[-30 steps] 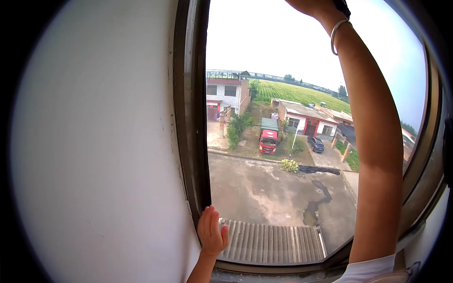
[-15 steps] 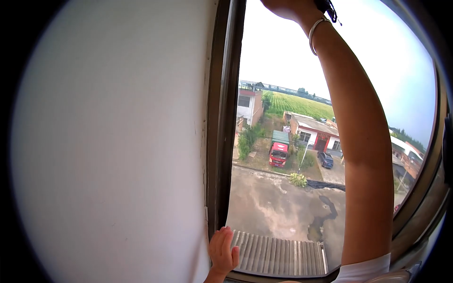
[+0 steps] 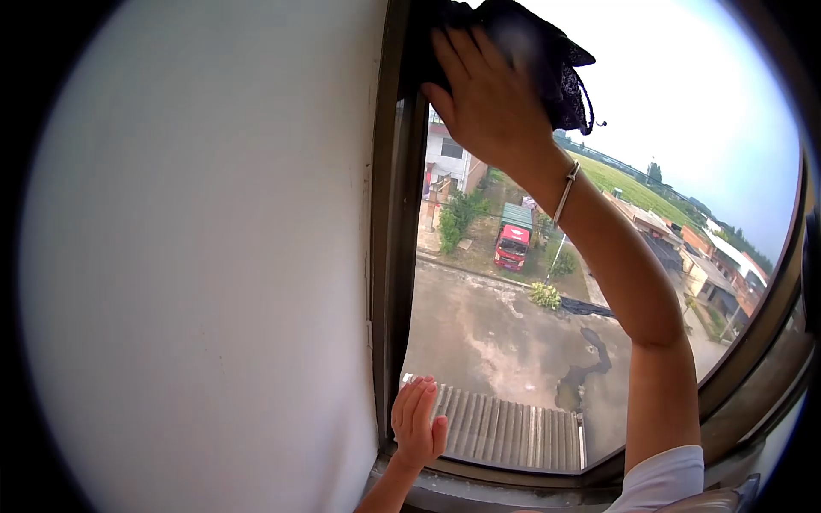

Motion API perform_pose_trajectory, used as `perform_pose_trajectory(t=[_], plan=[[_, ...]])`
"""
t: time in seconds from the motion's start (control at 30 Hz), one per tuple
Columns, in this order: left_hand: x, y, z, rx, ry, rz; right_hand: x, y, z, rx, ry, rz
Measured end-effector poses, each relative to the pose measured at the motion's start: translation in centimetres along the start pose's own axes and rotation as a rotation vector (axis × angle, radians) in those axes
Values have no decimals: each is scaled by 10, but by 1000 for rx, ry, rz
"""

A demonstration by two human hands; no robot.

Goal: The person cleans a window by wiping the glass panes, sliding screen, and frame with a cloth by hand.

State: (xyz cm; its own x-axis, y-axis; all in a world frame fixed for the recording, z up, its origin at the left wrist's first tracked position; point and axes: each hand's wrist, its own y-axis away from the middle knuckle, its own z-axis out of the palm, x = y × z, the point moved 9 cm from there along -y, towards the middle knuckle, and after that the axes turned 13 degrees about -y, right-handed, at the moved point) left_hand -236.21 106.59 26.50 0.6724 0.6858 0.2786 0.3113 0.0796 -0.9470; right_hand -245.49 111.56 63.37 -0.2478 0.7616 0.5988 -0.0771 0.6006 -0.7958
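Observation:
At the top of the window, my right hand [image 3: 500, 115] lies with its fingers spread over a dark cloth [image 3: 547, 60], holding it against the upper left of the window glass [image 3: 684, 94]. The cloth is bunched, with a lacy edge and a thin cord hanging from its right side. A bracelet [image 3: 564, 197] circles that wrist. Lower down, my left hand [image 3: 417, 419] is upright beside the bottom left corner of the window, fingers stretched out and thumb apart, holding nothing. Whether it touches the glass cannot be told.
A dark window frame [image 3: 393, 256] runs up the left side, beside a white wall [image 3: 197, 256]. Along the bottom is a sill [image 3: 487, 496]. Outside, far below, are a red truck [image 3: 513, 244], houses, a paved yard and a corrugated roof [image 3: 505, 432].
My right hand has come down and left with the dark cloth, which now shows almost whole. The right elbow is more bent. My left hand appears slightly higher and further right; the view has shifted.

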Motion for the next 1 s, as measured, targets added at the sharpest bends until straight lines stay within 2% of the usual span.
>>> perform_pose_trajectory(t=[0.07,0.17,0.2,0.23,0.3,0.43,0.47,0.5,0.53,0.57,0.6,0.63,0.7,0.73,0.77,0.83,0.9,0.93,0.97,1.0], plan=[[6,3,-2,-5,3,-6,-38,56,5,-177,-144,25],[19,4,-9,-1,18,-3,-103,145,6,-433,-240,-84],[23,4,-11,0,25,5,-124,182,18,-557,-372,-118],[28,4,-13,4,31,16,-142,212,14,-594,-443,-154],[35,5,-14,4,67,22,-159,260,16,-668,-793,-99],[25,28,-7,-30,70,34,-159,239,16,-599,-563,-428],[24,31,-6,-53,56,31,-143,220,26,-622,-474,-422],[21,34,-6,-62,49,25,-126,182,10,-461,-351,-471],[16,36,-5,-47,36,5,-104,158,8,-412,-303,-417],[11,40,-5,-30,24,-16,-84,134,1,-311,-304,-329],[11,40,-7,-39,20,-27,-62,107,-4,-245,-163,-235],[11,38,-9,-36,30,-39,-33,79,2,-341,-215,10],[16,35,-18,-41,34,-56,-2,15,-21,-172,79,103],[14,36,-19,-53,30,-61,-13,-3,-60,310,-91,-137],[9,37,-18,-61,27,-62,3,-18,-33,167,127,106],[1,41,-21,-44,28,-83,10,-30,-26,258,-586,75],[-6,43,-25,-24,34,-109,-8,-26,-2,387,-665,20],[-11,44,-26,-33,21,-141,-16,-21,-1,360,-837,159],[-15,44,-28,-43,9,-174,-27,-11,2,415,-891,163],[-17,44,-29,-45,11,-181,-47,4,-1,415,-761,165]])
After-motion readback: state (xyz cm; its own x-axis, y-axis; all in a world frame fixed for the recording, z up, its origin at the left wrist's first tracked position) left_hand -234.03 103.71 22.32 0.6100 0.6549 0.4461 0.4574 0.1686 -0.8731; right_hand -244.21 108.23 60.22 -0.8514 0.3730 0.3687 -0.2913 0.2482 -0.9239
